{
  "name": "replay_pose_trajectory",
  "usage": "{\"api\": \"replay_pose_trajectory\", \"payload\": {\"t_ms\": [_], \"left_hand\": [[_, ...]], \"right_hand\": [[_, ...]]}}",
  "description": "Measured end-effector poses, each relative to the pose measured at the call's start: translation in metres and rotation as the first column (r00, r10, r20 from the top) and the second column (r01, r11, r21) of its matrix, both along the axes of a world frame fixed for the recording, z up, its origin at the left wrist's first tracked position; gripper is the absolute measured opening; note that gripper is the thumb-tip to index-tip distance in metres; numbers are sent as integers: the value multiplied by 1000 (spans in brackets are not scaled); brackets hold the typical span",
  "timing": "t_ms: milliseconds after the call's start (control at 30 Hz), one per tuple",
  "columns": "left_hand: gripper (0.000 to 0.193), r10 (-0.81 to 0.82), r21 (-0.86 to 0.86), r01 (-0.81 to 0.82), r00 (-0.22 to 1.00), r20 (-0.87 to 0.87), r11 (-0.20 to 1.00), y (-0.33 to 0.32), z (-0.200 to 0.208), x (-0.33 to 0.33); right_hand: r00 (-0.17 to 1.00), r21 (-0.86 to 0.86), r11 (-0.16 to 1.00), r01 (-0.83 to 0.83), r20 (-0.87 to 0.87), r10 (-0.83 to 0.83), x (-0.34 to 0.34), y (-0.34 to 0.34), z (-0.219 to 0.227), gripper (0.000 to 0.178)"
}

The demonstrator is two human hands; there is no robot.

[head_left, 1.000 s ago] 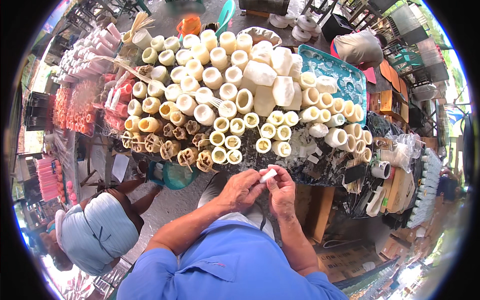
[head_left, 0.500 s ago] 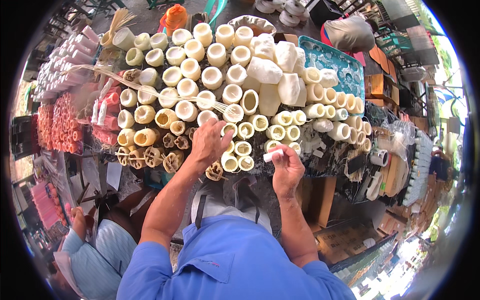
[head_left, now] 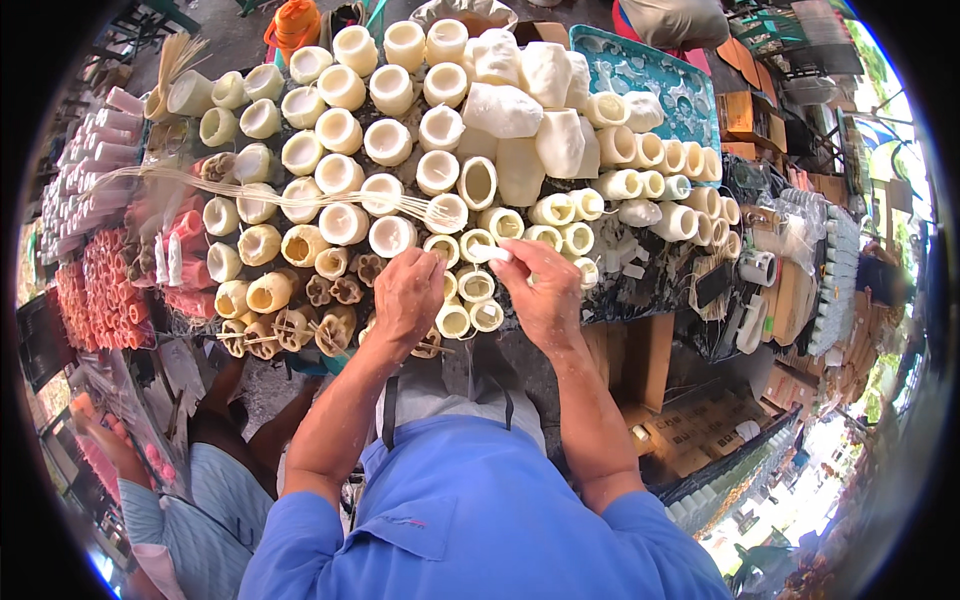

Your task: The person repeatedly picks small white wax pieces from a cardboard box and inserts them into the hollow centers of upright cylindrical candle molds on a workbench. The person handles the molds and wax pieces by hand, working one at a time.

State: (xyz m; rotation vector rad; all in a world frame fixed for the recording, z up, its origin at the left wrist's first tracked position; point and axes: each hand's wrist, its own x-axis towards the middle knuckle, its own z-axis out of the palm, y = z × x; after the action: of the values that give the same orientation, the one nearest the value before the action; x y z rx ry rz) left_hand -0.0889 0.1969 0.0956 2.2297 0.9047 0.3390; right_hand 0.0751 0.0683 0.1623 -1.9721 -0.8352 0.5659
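A: Report state of right hand.

B: Closed in a pinch on a small white piece, with back of hand toward the camera.

A: Specify location of small white piece.

B: At the fingertips of the right hand, on the side facing the left hand. Directly above small cream cups in the view. Contact with any cup: cannot tell.

A: Report state of left hand.

B: Bent at the fingers, with fingertips just beside a cream cup. Grasp or no grasp: cannot tell, owing to concealment behind the knuckles.

A: List items between and near both hands.

B: Small cream cups in close rows, open end up, some with a visible wick. Beyond the left hand: larger white cups, with a bundle of pale strands across several. Beyond the right hand: lumpy white blocks in a heap.

A: Continue outward.

B: To the left of the left hand: brown ribbed cups, then, well apart, pink cylinders. Farther beyond the right hand, past the white blocks: a teal tray with white residue. To the right of the right hand: white scraps on the dark desk.
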Motion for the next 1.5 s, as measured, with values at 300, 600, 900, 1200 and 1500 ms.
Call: {"api": "replay_pose_trajectory", "payload": {"t_ms": [300,600,900,1200,1500], "left_hand": [[19,-70,153,44,983,170,987,-16,-5,-7],[19,-74,136,45,973,218,990,-21,-9,-10],[22,-55,134,28,978,199,991,-23,-7,-12],[23,-61,135,35,980,192,990,-19,-5,-13],[20,-42,136,14,978,204,991,-15,-8,-14]], "right_hand": [[885,-102,934,-343,299,358,1,46,-28,15],[771,-63,911,-407,512,380,-8,54,-65,5],[717,-191,874,-447,508,477,-11,54,-63,11],[768,-168,896,-411,466,439,-10,54,-66,9],[736,-263,867,-423,458,498,-14,44,-60,23]]}}
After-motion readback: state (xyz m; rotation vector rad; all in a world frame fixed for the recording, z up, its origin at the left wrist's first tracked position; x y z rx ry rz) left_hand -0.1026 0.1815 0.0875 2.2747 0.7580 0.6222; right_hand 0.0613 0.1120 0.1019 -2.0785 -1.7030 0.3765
